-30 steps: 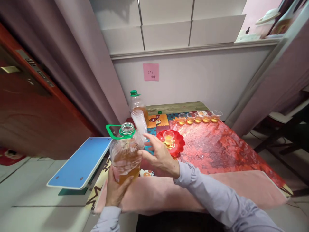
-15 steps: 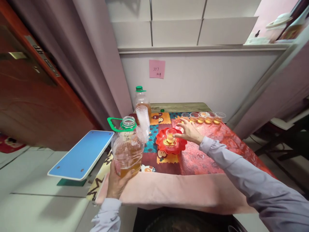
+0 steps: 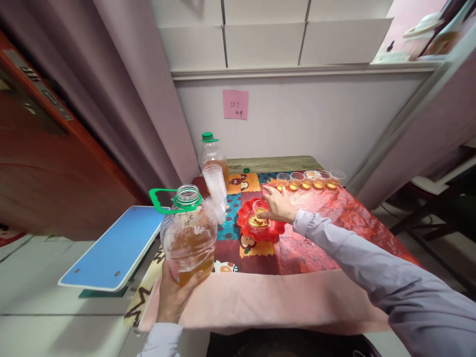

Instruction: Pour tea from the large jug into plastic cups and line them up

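My left hand [image 3: 176, 290] is wrapped round the lower part of a large clear plastic jug [image 3: 189, 248] that has a green handle, no cap and amber liquid inside. A small clear plastic cup [image 3: 260, 209] with some yellowish liquid stands in a red scalloped plate [image 3: 260, 233]. Beside that cup is my right hand [image 3: 279, 206], its thumb close against the cup's right side and its fingers spread above and behind. Whether the thumb touches the cup I cannot tell.
A row of several cups [image 3: 307, 181] with amber liquid lines the back right of the table. Stacked cups [image 3: 215, 186] lean behind the jug, near a capped second jug [image 3: 211, 161]. A green cap [image 3: 246, 170] lies at the back. Left is a blue board [image 3: 115, 245].
My right hand has come in closer to the cup on the red plate, its fingers still apart. My left hand keeps its hold on the jug. The view has shifted slightly.
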